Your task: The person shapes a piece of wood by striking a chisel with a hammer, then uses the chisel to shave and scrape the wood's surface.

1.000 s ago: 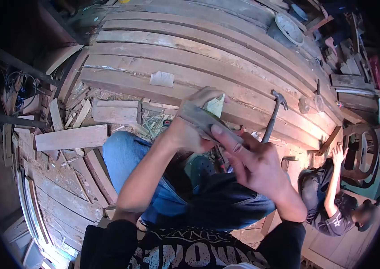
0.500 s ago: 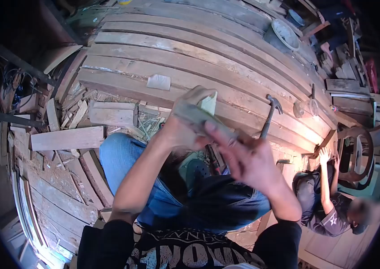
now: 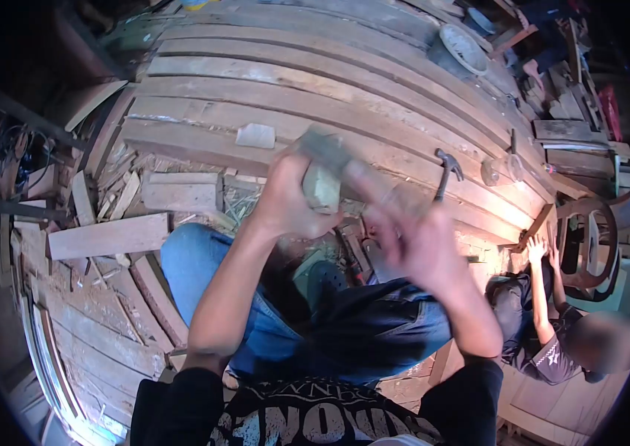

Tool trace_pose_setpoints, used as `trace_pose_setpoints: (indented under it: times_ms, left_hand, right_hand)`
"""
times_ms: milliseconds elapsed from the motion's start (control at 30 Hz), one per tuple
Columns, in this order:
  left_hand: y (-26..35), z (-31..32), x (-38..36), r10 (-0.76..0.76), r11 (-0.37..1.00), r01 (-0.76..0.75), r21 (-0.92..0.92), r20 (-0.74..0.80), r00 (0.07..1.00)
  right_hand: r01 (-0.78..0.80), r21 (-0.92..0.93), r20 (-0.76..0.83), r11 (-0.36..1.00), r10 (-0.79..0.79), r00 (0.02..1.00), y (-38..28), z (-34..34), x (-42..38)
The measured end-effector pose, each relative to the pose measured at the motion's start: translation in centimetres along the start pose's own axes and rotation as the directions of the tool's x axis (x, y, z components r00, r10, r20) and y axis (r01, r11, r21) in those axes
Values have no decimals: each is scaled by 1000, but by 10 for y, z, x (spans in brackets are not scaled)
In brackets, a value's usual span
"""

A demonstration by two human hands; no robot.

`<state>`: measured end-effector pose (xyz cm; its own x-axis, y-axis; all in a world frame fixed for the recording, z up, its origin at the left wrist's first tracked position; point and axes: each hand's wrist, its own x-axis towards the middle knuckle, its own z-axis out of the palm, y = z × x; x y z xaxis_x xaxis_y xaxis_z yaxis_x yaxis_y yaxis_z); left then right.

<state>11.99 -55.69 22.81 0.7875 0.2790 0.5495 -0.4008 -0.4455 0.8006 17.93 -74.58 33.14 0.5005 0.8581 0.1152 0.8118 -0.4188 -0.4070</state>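
Observation:
My left hand (image 3: 283,195) is closed round a small pale block (image 3: 322,186), apparently wood, held above my lap. A flat grey bar (image 3: 325,151), smeared by motion, lies across the top of the block. My right hand (image 3: 420,245) grips the near end of that bar, index finger stretched along it. Blur hides what kind of tool the bar is, and part of the block is behind my left fingers.
A claw hammer (image 3: 447,173) lies on the long planks (image 3: 278,97), with a pale folded piece (image 3: 255,135) to its left. Beyond stands a bucket (image 3: 462,50). Wood offcuts (image 3: 110,234) crowd the left. At right, a co-worker's hands (image 3: 537,251) touch wood near a curved frame (image 3: 603,249).
The grey bar has slid forward and left over the block, and more of the block shows. My left hand has tilted a little. The view has shifted slightly.

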Motion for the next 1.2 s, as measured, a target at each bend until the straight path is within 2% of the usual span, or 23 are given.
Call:
trace_pose_setpoints:
  times_ms: [67,133,167,200,267,300,333,400,433,467,533,567,667,733,800,833,867,900,933,1000,1067,1133,1200]
  left_hand:
    - [5,-1,1,-60,997,61,-43,13,998]
    - [3,-2,6,-94,974,116,-195,121,988]
    - [5,-1,3,-129,953,142,-267,66,989]
    - [5,0,4,-136,954,146,-261,54,989]
    - [4,4,7,76,991,-76,-107,-7,997]
    - [0,5,3,5,986,1,-169,35,999]
    - [-4,4,4,12,985,-9,-171,20,1000]
    - [-7,0,-2,-51,969,68,-237,74,996]
    - [-8,2,-2,-7,996,11,-89,54,999]
    - [-8,4,-4,-13,996,19,-88,64,998]
    - [-4,7,-1,38,988,-34,-148,21,999]
    - [-3,6,-3,-14,959,12,-283,-5,1000]
    - [-4,-1,0,-32,994,38,-107,60,998]
    - [-4,1,-8,-106,983,128,-135,160,981]
    - [-18,16,-9,-80,870,64,-489,-10,997]
    - [-9,7,-5,-173,870,180,-459,58,983]
    - [-8,4,-4,-174,873,176,-454,47,984]
    - [-9,0,-3,-153,931,175,-322,93,984]
    - [-8,-1,-6,-143,967,170,-189,150,978]
    - [-8,4,-10,-146,943,180,-278,141,979]
    - [-9,9,-7,-152,880,169,-443,75,986]
    - [-8,5,-8,-87,939,103,-327,63,994]
    - [5,1,-6,-286,920,342,-192,268,920]
  right_hand:
    - [-57,-24,-38,998,56,998,5,0,4]
    - [86,27,47,996,-87,995,-10,3,-10]
    - [99,32,47,995,-101,994,-11,4,-10]
    - [111,37,55,993,-113,992,-6,3,-4]
    - [-92,-1,-61,996,92,994,5,-1,7]
    - [64,-54,-176,996,-73,982,12,9,3]
    - [76,-66,-174,995,-86,981,6,6,1]
    - [129,-23,47,991,-128,991,-13,5,-11]
    - [188,-20,-31,982,-189,982,-1,8,-3]
    - [180,-11,-33,984,-180,983,1,10,-1]
    - [-29,-73,-117,997,20,993,-2,2,3]
    - [146,-71,-56,987,-150,987,0,7,-9]
    - [186,-64,-26,981,-188,982,-1,5,-3]
    - [135,-53,-82,989,-139,987,1,10,0]
    - [112,-74,-145,991,-122,982,1,6,2]
    - [129,-54,-63,990,-132,989,-5,5,-5]
    - [145,-28,18,989,-144,989,-8,5,-7]
    - [182,36,-111,983,-177,978,5,12,0]
    - [175,45,-110,984,-170,979,5,12,3]
    - [107,-109,-123,988,-120,985,3,5,6]
    - [155,-43,-19,987,-156,988,-1,0,0]
    - [111,-44,-25,993,-112,993,4,2,2]
    - [4,-141,-6,990,-5,1000,4,-1,3]
